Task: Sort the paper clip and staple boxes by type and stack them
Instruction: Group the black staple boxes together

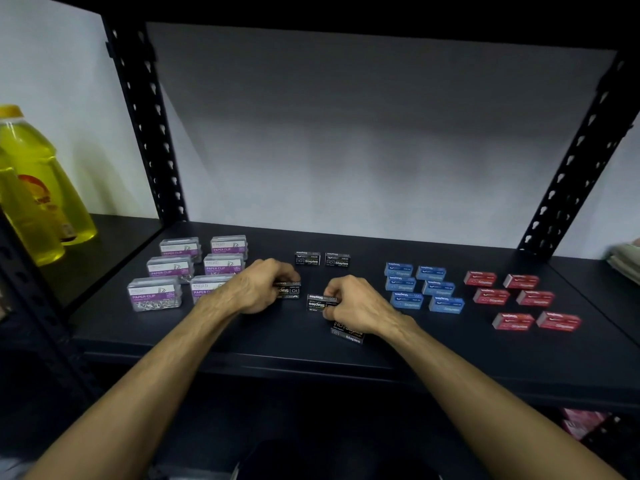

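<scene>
Both hands work in the middle of a dark shelf (277, 337). My left hand (258, 287) grips a black staple box (289, 291). My right hand (356, 303) pinches another black staple box (318, 302), and a further black box (348, 334) lies partly under that wrist. Two black staple boxes (322, 259) stand side by side behind the hands. Several clear paper clip boxes (173, 268) with purple labels sit in two columns on the left. To the right lie several blue staple boxes (422, 289), and beyond them several red staple boxes (519, 299).
Yellow bottles (38, 188) stand on the neighbouring shelf at far left. Black perforated uprights (149, 126) frame the bay on both sides. Folded cloth (625, 258) shows at the right edge. Pink packets (581, 424) lie on the lower shelf at right.
</scene>
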Available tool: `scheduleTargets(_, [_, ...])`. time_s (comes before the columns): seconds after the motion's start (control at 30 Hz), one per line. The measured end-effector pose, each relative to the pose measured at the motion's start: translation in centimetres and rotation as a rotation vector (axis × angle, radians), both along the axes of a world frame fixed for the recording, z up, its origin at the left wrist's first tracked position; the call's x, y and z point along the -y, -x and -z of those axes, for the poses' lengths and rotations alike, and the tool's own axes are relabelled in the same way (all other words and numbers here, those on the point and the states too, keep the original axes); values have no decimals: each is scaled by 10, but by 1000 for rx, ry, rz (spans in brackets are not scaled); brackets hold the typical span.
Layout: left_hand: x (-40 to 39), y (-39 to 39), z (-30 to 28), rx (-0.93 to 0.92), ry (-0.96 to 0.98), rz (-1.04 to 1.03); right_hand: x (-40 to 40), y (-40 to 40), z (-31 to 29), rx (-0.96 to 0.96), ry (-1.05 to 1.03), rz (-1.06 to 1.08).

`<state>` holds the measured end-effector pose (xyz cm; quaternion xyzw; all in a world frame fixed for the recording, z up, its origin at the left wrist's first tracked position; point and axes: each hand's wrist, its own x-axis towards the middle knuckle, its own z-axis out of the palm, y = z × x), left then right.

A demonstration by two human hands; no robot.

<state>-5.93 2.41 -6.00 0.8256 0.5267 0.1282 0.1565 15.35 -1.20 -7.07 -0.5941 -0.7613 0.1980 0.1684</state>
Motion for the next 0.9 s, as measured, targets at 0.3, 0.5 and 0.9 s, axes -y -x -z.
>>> scheduleTargets(0.3, [-1, -2, -2, -39, 53, 4, -2, -3, -1, -84, 82, 29])
scheduleTargets(0.5, [-2, -7, 0, -13, 19, 1, -3, -6, -2, -100, 83, 38])
scheduleTargets(0.9, [-2, -6, 7, 357, 44, -36, -11, -6, -8, -202, -25, 76])
